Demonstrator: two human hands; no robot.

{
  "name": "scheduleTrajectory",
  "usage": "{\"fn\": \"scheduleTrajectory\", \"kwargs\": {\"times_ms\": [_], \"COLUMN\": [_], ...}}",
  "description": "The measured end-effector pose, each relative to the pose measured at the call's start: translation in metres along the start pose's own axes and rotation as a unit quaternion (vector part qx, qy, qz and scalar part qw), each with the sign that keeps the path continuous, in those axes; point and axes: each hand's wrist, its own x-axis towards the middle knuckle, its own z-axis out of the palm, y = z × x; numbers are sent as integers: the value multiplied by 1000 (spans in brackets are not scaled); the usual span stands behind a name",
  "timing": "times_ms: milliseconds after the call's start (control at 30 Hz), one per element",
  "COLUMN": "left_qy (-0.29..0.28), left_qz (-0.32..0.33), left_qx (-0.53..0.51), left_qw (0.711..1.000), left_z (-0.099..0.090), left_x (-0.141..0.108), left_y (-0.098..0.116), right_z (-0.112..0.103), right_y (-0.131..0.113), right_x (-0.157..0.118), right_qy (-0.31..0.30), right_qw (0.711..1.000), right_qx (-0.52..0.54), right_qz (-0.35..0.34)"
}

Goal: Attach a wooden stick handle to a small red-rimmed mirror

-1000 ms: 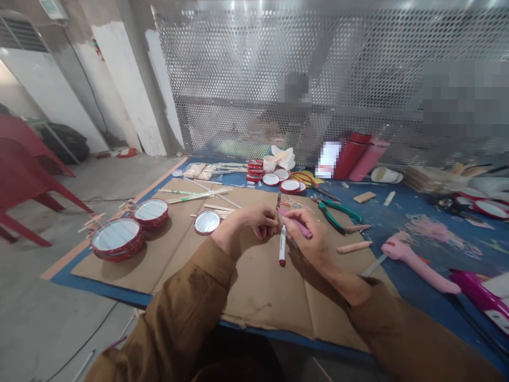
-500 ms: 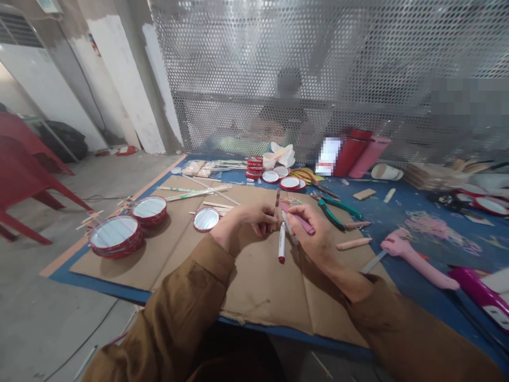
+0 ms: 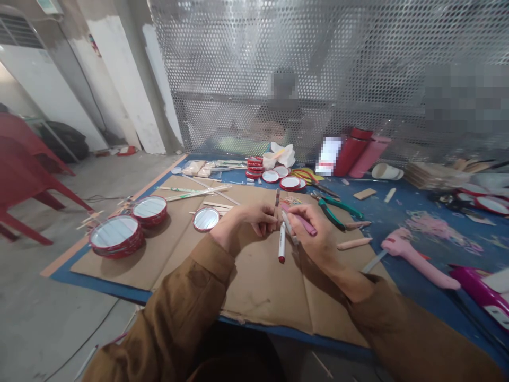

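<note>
My left hand is closed on a small wooden stick, which stands nearly upright with dark bands on its upper part. Just to the right, my right hand pinches a slim purple tool; its working end is too small to make out. A pale, tapered piece shows under its fingertips, and I cannot tell whether it is gripped too. Between the hands, a white marker with a red end lies close to the fingers. Cardboard lies beneath both hands.
Two red-rimmed drums stand at the left, with a small round red-rimmed disc nearer. Green-handled pliers, a pink glue gun and a pile of rubber bands lie at the right. A perforated metal panel rises behind.
Hardly anything differs. My right hand and the purple tool have shifted very slightly; my left hand keeps its hold on the stick.
</note>
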Motion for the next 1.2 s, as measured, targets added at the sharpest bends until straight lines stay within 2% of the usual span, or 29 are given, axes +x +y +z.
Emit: {"fn": "scheduleTrajectory", "kwargs": {"times_ms": [200, 433, 733, 967, 1200], "left_qy": [-1, 6, 4, 9, -4], "left_qz": [-4, -15, -10, -8, 0], "left_qx": [5, 10, 11, 3, 4], "left_qw": [1000, 1000, 1000, 1000, 1000], "left_z": [1, 1, 0, -1, -2], "left_x": [-2, -2, 0, 2, 2], "left_y": [3, 5, 2, -2, -2], "right_z": [-1, 1, 0, 0, 0], "right_y": [-2, -2, -3, -2, -2], "right_x": [1, 0, 1, 0, 2], "right_qy": [6, 3, -20, 37, -5], "right_qw": [1000, 1000, 1000, 999, 1000], "right_qx": [-7, 8, 6, -7, 1], "right_qz": [-12, 6, -2, 6, -4]}}
